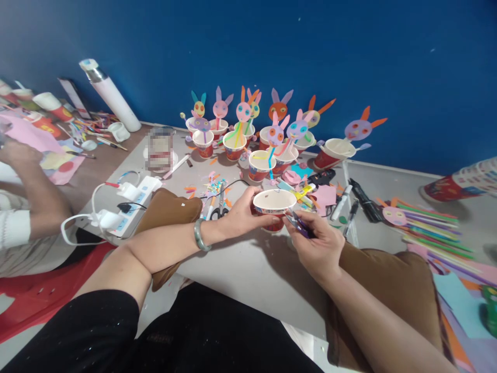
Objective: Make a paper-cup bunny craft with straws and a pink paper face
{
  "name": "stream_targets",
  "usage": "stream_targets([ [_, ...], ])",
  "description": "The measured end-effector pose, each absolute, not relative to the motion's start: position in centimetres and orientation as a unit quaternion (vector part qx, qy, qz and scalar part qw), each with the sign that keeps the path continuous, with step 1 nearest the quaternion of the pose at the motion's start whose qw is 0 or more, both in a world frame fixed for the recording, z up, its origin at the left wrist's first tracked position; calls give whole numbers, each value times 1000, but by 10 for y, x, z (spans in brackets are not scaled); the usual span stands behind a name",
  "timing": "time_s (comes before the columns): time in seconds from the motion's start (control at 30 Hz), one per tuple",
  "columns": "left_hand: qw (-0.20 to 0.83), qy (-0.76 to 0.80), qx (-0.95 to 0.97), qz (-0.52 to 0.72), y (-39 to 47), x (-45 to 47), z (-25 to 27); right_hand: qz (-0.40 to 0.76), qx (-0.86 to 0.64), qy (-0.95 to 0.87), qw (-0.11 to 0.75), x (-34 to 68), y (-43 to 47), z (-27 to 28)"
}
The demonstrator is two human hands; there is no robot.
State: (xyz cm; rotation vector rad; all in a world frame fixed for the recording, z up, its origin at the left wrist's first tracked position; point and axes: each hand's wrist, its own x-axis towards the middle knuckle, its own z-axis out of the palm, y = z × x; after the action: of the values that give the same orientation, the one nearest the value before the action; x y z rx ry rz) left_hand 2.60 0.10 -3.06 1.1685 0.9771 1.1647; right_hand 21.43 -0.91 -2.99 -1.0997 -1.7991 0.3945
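My left hand point(243, 211), with a jade-like bangle on the wrist, is closed around the left side of a red and white paper cup point(274, 208). The cup's open mouth faces up and slightly towards me. In my right hand point(320, 241) is a small purple tool with a silvery front end point(298, 224); I cannot make out its exact kind. Its tip meets the cup's right side just below the rim. Behind the cup stand several paper cups point(261, 165) with paper rabbit heads on straws. Black-handled scissors point(220, 210) lie left of my left hand.
A white power strip point(137, 203) with plugs and cables lies left. Brown cushions point(382, 280) rest along the table's front edge. Coloured straws point(435, 228), a black glue gun point(365, 201) and stacked cups point(462, 182) are right. Another person's arm point(42, 186) is far left, near a white thermos point(112, 96).
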Motion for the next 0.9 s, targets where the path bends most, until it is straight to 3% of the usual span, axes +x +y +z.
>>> stream_targets([
  [0.43,523,413,550,504,-1,27,-34,241,-480,-706,461,209,-8,-25],
  [0.73,487,448,569,489,3,20,-27,203,-504,-710,449,215,-2,-30],
  [0.9,571,437,476,506,9,17,-26,232,-389,-782,428,220,-6,-18],
])
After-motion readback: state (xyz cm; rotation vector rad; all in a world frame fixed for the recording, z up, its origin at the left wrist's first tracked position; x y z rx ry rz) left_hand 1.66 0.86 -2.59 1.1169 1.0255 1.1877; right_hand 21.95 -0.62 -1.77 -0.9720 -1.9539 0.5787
